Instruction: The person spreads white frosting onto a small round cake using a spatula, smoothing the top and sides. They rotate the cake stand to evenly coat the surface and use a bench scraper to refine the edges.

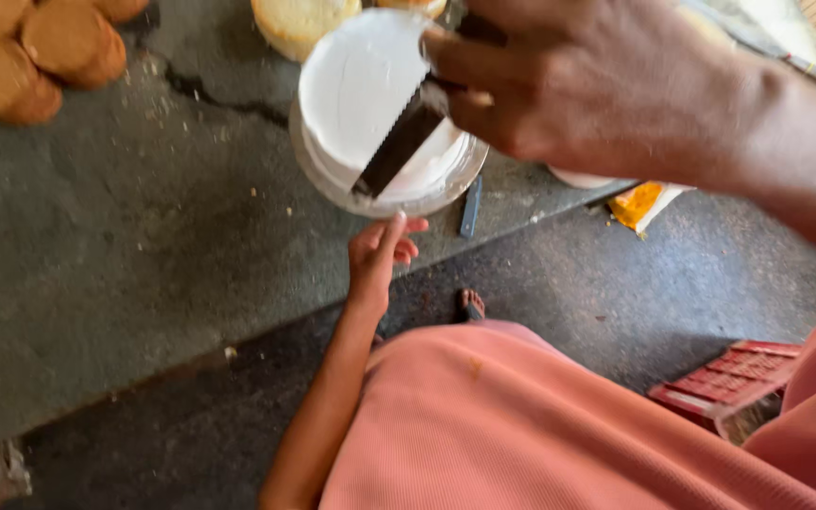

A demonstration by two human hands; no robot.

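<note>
Over on the far left there's a pile of round brown cookies [35, 52] sitting on the grey stone counter [125, 255], well away from the action. Moving right, the white frosted cake [361, 85] sits on a clear turntable plate [328, 184] near the counter's edge. The left hand [382, 253] is just below it, fingers loosely curled, one fingertip up at the plate's rim, not gripping anything. The right hand [597, 85] comes in from the upper right, closed around a dark toothed scraper [399, 142] that lies slanted across the icing. That hand blocks most of what's behind the cake. A small blue pen-like thing [470, 206] lies just right of the plate. Further right, a torn orange-and-white packet [644, 203] lies at the counter's edge, and a red flat box [729, 378] sits down on the floor at the lower right.
</note>
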